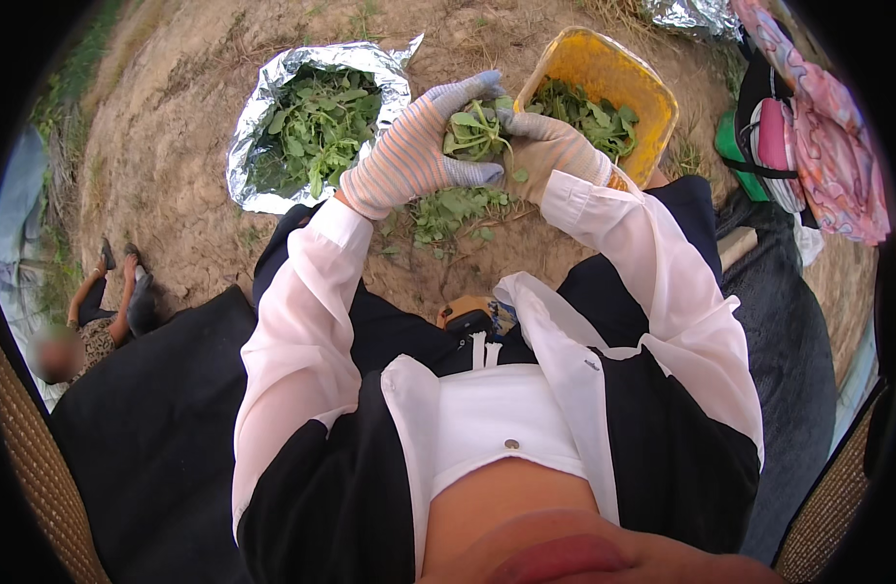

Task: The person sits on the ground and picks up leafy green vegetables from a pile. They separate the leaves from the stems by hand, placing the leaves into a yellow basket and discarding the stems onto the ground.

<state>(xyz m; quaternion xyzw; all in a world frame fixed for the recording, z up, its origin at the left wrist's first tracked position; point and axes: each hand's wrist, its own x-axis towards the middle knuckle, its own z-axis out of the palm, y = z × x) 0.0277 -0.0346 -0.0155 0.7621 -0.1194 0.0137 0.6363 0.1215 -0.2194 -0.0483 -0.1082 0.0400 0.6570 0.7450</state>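
A small bunch of leafy greens (479, 131) is held between my two gloved hands, in front of my lap. Curled around it from the left is my left hand (411, 142), in a striped knit glove, with thumb and fingers on either side. From the right, my right hand (557, 150) grips the bunch's edge with its fingers. A foil-lined container (245, 157) full of cut greens stands to the left. Beside my right hand is a worn yellow plastic container (656, 109), tilted, with more greens inside. Loose leaves (455, 212) lie on the ground beneath my hands.
Black sheeting (156, 431) spreads around where I sit on dry soil (163, 146). Bags (765, 146) and a pink patterned cloth (835, 139) lie at the right. Crumpled foil (696, 16) is at the top right. Another person (101, 336) sits at the far left.
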